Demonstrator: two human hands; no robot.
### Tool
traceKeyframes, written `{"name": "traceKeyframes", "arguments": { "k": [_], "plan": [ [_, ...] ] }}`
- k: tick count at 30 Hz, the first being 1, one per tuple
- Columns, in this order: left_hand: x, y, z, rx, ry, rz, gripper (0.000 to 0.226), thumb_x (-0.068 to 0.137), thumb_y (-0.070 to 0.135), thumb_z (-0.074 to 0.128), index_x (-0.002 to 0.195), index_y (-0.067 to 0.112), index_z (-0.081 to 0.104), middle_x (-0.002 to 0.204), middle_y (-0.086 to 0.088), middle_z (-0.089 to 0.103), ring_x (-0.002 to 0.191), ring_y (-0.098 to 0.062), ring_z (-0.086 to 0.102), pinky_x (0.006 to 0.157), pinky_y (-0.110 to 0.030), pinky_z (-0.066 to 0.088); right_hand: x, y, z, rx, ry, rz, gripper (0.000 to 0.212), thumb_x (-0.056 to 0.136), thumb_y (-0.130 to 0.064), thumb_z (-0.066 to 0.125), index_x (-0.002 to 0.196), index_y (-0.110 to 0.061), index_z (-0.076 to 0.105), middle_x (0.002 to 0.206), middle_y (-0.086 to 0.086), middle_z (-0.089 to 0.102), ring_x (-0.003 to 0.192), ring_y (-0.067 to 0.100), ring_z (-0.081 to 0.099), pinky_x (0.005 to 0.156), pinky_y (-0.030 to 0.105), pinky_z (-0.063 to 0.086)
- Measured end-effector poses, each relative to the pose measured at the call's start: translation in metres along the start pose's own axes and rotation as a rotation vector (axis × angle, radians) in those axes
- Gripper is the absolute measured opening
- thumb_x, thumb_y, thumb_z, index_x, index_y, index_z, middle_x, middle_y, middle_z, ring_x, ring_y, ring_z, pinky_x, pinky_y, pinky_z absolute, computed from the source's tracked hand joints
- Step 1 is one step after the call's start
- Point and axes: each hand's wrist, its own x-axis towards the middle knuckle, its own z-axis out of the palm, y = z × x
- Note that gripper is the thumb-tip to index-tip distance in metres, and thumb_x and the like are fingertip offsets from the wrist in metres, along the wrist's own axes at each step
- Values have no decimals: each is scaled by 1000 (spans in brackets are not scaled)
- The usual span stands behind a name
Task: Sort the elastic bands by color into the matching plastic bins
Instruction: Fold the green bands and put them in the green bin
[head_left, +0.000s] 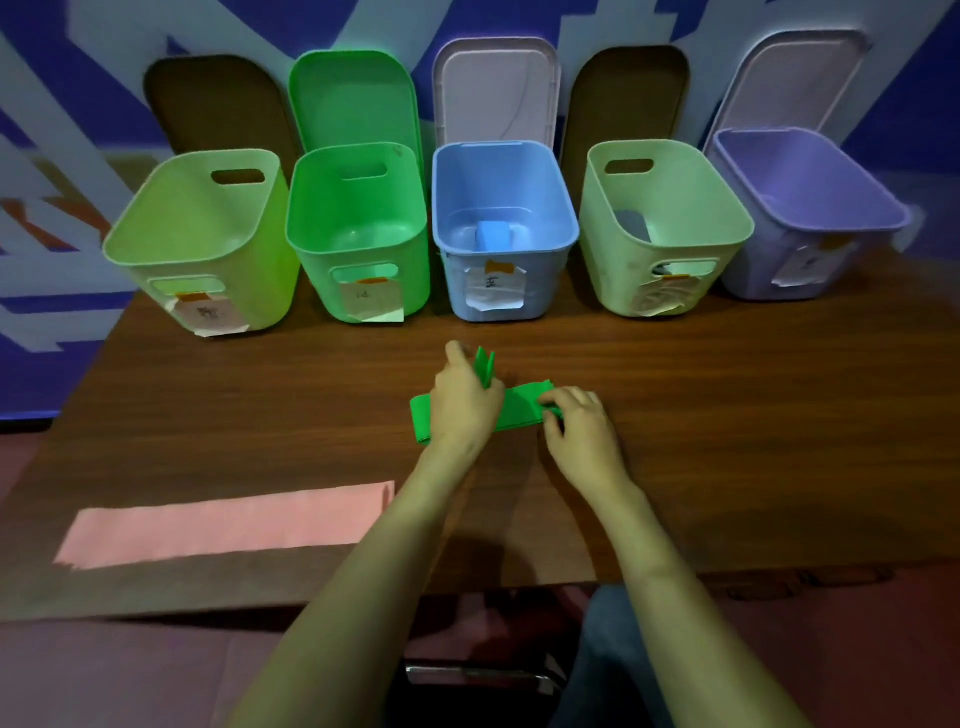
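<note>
**Fingers (569, 396) pinching green band (522, 408), both hands on it**

Left hand (462, 402) grips the folded loops, which stick up above it. Right hand (584, 428) pinches the other end. Band lies on the table (727, 415), in front of the green bin (311, 280) and slightly to its right, with its long axis parallel to the bin's front wall. Left hand is nearer the bin, so likely it does the drop: forward and left. Pink band (223, 525) lies well in front of the bin, leftward, untouched.

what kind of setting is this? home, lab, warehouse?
Likely a staged sorting station, not a home: five paper-labelled plastic bins in a row at the back of a wooden table, a blue-and-white graphic wall behind, a green band held by the left hand and right hand.
</note>
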Motion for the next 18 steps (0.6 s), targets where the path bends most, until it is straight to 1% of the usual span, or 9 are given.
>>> {"name": "traceKeyframes", "arguments": {
  "k": [2, 5, 8, 10, 11, 13, 15, 16, 18],
  "plan": [
    [1, 5, 17, 52, -68, 24, 46, 84, 17, 63, 122, 4, 42, 112, -22, 62, 106, -40, 56, 84, -40, 43, 1, 5, 1, 34, -6, -9, 19, 81, 0, 56, 95, -6, 66, 96, 9, 66, 93, 32, 56, 83, 30, 36],
    [-1, 2, 29, 81, -107, 77, 34, 86, 24, 63, 110, 5, 49, 104, -15, 67, 100, -35, 60, 80, -38, 44, 4, 10, -3, 128, 2, 43, 18, 87, -4, 53, 97, -9, 66, 98, 6, 69, 96, 29, 58, 84, 31, 40],
    [-5, -3, 25, -65, -97, 84, 23, 89, 25, 59, 101, 6, 53, 93, -11, 69, 92, -31, 64, 79, -37, 49, 9, 11, -6, 192, -5, 113, 17, 93, -14, 50, 101, -12, 65, 100, 6, 70, 97, 30, 60, 82, 33, 43],
    [-6, -5, 20, -128, -112, 53, 24, 95, 28, 50, 99, 5, 54, 95, -13, 69, 93, -31, 63, 81, -38, 47, 16, 3, -9, 202, -18, 202, 22, 96, -27, 47, 102, -13, 63, 100, 10, 69, 100, 31, 58, 82, 36, 44],
    [-5, -7, 19, -129, -128, 41, 23, 97, 26, 46, 99, 5, 54, 97, -15, 69, 95, -32, 62, 82, -38, 46, 19, -3, -10, 179, -28, 243, 27, 95, -34, 46, 102, -13, 62, 99, 10, 68, 102, 31, 56, 83, 36, 43],
    [-5, -11, 17, -155, -161, 32, 15, 96, 16, 43, 102, 7, 53, 99, -16, 69, 95, -33, 62, 87, -42, 48, 26, -13, -10, 88, -45, 265, 34, 92, -44, 48, 103, -13, 60, 95, 7, 68, 104, 29, 52, 84, 35, 42],
    [-6, -14, 13, -205, -200, 35, 16, 91, 2, 43, 104, 8, 51, 98, -12, 68, 94, -32, 64, 87, -44, 50, 30, -20, -8, 9, -76, 257, 35, 89, -44, 54, 107, -14, 57, 97, 6, 68, 107, 28, 50, 85, 35, 42],
    [-7, -17, 9, -204, -193, 60, 20, 88, -2, 44, 104, 9, 51, 98, -8, 66, 92, -30, 65, 86, -42, 51, 31, -22, -7, -32, -97, 253, 35, 87, -41, 58, 110, -14, 55, 101, 5, 67, 109, 28, 49, 86, 34, 41],
    [-10, -26, -2, -114, -59, 129, 26, 82, -6, 51, 103, 10, 53, 100, -5, 62, 92, -27, 62, 84, -35, 48, 32, -27, -4, -116, -123, 230, 38, 84, -36, 63, 114, -14, 53, 112, 5, 62, 112, 26, 47, 90, 34, 39]
  ]
}}
